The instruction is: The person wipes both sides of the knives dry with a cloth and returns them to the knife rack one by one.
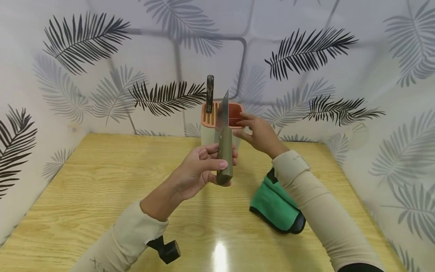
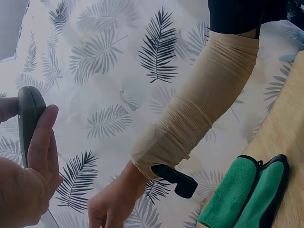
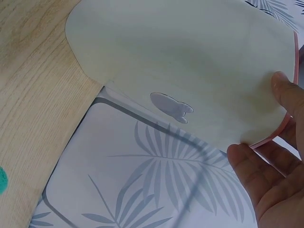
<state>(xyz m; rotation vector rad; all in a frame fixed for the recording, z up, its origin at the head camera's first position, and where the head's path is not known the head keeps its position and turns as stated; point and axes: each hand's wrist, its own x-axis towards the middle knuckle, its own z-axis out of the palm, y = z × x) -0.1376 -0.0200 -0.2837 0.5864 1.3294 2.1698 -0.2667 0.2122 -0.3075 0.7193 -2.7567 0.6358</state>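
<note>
My left hand (image 1: 193, 172) holds a kitchen knife by its olive-green handle (image 1: 225, 155), thumb along one side and fingers on the other. Its blade (image 1: 223, 111) points up and away, overlapping the knife holder (image 1: 207, 136) in the head view. That holder is pale, with an orange slotted top and an open compartment on its right. My right hand (image 1: 259, 134) grips the holder's right rim. In the right wrist view, fingertips (image 3: 281, 81) press the pale outer wall, which has a rabbit-shaped cutout (image 3: 168, 105). A dark speckled handle (image 1: 210, 92) stands upright in a left slot.
A folded green cloth (image 1: 275, 206) with black edging lies on the wooden table (image 1: 112, 170), under and beside my right forearm. Leaf-patterned sheeting (image 1: 153, 64) rises behind the table and along its sides, close behind the holder.
</note>
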